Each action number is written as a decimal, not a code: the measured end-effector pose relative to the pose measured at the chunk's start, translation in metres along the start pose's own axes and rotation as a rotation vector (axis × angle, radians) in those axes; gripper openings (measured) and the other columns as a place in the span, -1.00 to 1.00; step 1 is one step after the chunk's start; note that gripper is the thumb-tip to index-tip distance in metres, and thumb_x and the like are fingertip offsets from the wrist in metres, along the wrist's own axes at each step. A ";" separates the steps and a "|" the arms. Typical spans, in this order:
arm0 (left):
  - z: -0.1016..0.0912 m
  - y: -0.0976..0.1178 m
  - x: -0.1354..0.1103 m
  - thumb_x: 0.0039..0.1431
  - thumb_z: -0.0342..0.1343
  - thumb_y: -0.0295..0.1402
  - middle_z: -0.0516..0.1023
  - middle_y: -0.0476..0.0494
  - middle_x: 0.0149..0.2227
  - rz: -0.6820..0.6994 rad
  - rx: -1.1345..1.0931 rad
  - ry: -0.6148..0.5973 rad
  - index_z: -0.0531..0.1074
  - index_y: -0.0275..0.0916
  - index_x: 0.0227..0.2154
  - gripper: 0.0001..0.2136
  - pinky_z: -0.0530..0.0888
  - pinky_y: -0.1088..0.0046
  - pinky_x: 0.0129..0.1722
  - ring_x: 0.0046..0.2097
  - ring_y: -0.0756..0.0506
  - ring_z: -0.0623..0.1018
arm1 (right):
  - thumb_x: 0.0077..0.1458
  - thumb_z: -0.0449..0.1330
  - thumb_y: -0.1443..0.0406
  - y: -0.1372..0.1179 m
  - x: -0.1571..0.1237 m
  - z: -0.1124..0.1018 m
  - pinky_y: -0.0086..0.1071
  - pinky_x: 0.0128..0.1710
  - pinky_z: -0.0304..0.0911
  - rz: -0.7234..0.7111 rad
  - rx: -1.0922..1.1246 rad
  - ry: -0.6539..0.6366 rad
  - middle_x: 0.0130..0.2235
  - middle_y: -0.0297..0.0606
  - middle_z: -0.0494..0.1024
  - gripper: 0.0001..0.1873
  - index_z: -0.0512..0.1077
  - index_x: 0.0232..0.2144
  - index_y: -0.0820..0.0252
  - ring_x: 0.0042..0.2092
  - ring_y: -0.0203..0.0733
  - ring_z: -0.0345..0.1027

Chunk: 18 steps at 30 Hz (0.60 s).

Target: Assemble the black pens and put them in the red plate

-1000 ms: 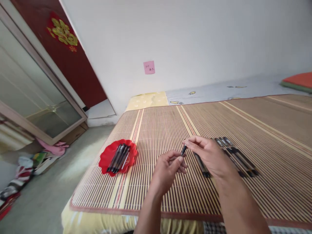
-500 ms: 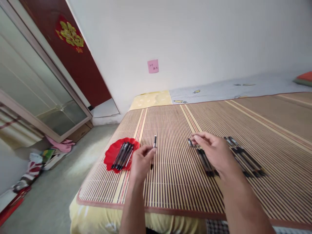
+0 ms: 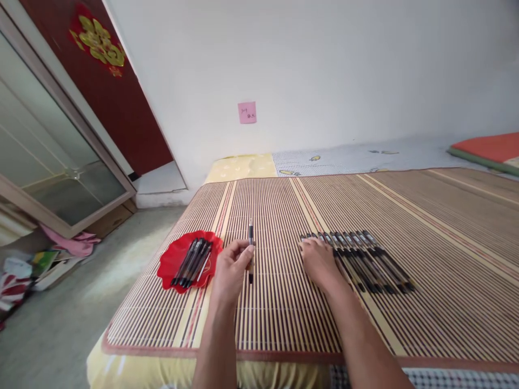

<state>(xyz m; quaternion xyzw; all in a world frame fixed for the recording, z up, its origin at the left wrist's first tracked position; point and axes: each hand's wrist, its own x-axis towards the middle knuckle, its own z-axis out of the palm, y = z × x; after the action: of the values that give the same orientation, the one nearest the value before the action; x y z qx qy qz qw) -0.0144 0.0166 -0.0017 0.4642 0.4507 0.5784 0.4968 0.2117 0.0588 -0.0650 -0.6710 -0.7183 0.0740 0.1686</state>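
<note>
My left hand is closed on a pen, pinching its middle between thumb and fingers. The pen points away from me, with a pale narrow tip at its far end and a dark near end. Beside that hand, on the left, a red scalloped plate bears several dark pens. My right hand has its fingers curled down at the left end of a row of several pens lying side by side on the mat. Its fingertips are at the far ends of the leftmost ones; what they pinch is hidden.
A striped bamboo mat covers the bed. Patterned cloth runs along the wall, and a folded orange-and-green item sits at far right. A pink note is stuck to the wall. Floor and a glass-panelled door are on the left.
My right hand has come down from above the row to its left end, uncovering more pens. My left hand still holds its pen, whose narrow tip now shows. The view has shifted slightly right.
</note>
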 end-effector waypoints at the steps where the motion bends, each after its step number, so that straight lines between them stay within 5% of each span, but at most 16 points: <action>1: 0.000 -0.001 0.000 0.00 0.38 -0.17 0.44 0.04 -0.49 0.000 -0.003 -0.001 0.57 -0.30 -0.33 -0.70 0.31 0.57 -0.52 -0.50 0.08 0.35 | 0.31 -0.03 0.43 0.000 0.001 -0.003 -0.09 0.15 0.25 -0.002 0.065 0.002 0.06 0.07 0.62 -0.59 0.57 0.00 0.31 0.14 0.09 0.44; 6: 0.005 -0.007 0.002 -0.02 0.36 -0.15 0.45 0.04 -0.49 -0.021 0.013 -0.009 0.55 -0.31 -0.35 -0.69 0.34 0.55 -0.49 -0.49 0.07 0.38 | 0.30 0.00 0.41 -0.002 0.001 -0.018 -0.24 0.16 0.24 0.034 0.202 0.074 0.08 0.04 0.58 -0.61 0.53 0.03 0.37 0.13 -0.01 0.44; 12: 0.004 -0.020 0.006 -0.08 0.36 -0.08 0.54 -0.02 -0.49 -0.124 -0.037 -0.010 0.48 -0.30 -0.35 -0.62 0.42 0.50 -0.44 -0.48 0.03 0.49 | 0.27 0.19 0.17 -0.053 -0.026 -0.025 -0.24 -0.17 0.29 0.092 0.257 -0.243 -0.07 0.05 0.64 -0.50 0.42 0.17 0.33 -0.08 0.05 0.54; 18: -0.004 -0.024 0.011 -0.06 0.37 -0.13 0.50 0.03 -0.51 -0.084 -0.074 0.014 0.47 -0.31 -0.32 -0.63 0.37 0.55 -0.47 -0.51 0.07 0.44 | -0.01 0.36 0.40 -0.096 -0.048 -0.015 -0.34 -0.32 0.08 -0.132 0.242 -0.469 -0.18 -0.09 0.64 -0.70 0.47 -0.17 0.25 -0.15 -0.02 0.50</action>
<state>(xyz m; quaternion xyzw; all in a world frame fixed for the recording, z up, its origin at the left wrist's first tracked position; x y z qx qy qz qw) -0.0157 0.0297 -0.0254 0.4220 0.4516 0.5768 0.5342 0.1285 0.0012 -0.0254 -0.5622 -0.7658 0.3016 0.0808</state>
